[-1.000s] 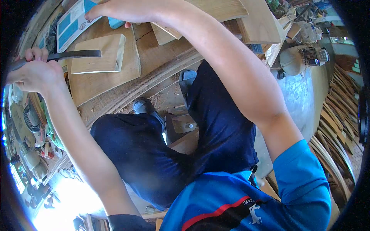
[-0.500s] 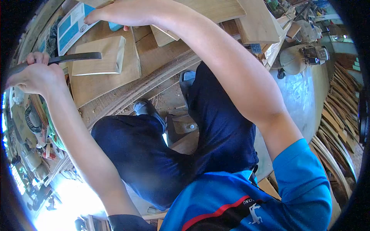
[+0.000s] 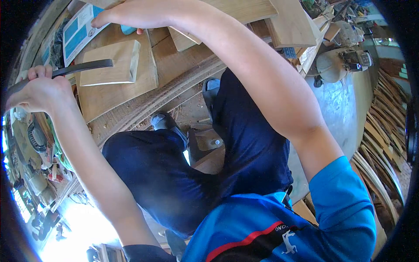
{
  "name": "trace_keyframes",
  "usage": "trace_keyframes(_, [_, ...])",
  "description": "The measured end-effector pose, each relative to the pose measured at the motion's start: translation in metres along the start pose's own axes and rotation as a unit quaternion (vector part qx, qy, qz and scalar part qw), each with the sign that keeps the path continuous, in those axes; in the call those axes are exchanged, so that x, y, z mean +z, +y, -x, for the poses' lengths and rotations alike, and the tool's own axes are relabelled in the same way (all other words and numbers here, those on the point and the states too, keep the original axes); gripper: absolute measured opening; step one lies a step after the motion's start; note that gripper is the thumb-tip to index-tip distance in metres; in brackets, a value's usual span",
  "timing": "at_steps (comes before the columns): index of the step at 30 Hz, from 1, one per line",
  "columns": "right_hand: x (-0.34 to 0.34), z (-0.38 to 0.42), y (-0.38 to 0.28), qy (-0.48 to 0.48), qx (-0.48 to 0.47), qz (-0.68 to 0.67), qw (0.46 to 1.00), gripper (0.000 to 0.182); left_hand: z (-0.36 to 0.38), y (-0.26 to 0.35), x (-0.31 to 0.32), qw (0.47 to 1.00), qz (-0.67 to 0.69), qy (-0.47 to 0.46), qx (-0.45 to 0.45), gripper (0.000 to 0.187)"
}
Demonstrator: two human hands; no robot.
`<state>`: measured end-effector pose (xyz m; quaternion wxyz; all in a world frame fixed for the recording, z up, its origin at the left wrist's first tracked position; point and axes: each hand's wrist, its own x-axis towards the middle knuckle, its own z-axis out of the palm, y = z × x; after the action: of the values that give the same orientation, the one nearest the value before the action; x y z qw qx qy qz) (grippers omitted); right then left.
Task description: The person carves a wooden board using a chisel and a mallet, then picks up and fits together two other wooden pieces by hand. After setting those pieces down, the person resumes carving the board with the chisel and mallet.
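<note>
My left hand [image 3: 46, 89] is closed round a long dark curved bar [image 3: 85, 67], whose free end reaches over a pale wooden block [image 3: 109, 65]. That block lies on a wider flat board [image 3: 146, 81]. Across the top stretches my right arm, ending in my right hand [image 3: 124, 15] near a blue and white box [image 3: 80, 32]. Its thumb points left over the box edge. Most of its other fingers are hidden, but one fingertip shows beside a small teal object [image 3: 128, 29] under the hand, which is only partly visible.
Thick wooden pieces [image 3: 290, 26] lie at the top. Both feet, in dark footwear [image 3: 163, 122], are below the bench edge [image 3: 174, 83]. A rounded machine [image 3: 334, 67] stands at upper right, with stacked wood strips [image 3: 384, 135] at far right. Assorted clutter [image 3: 37, 139] lies at left.
My left hand has shifted slightly down and left with the bar. The box, block and board sit a little further left in view. My right hand has hardly moved.
</note>
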<state>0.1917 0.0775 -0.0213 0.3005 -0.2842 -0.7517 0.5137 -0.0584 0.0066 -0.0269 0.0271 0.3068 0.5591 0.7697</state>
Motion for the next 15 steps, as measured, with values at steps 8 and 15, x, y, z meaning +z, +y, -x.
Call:
trace_keyframes(8, [0.0,-0.002,0.003,0.006,0.006,0.001,1.0,0.067,-0.011,-0.013,-0.004,0.999,0.026,-0.013,-0.014,0.082])
trace_keyframes(15, [0.007,-0.004,0.001,0.039,0.009,0.017,0.999,0.066,-0.001,-0.005,0.002,1.0,0.016,0.0,-0.004,0.082])
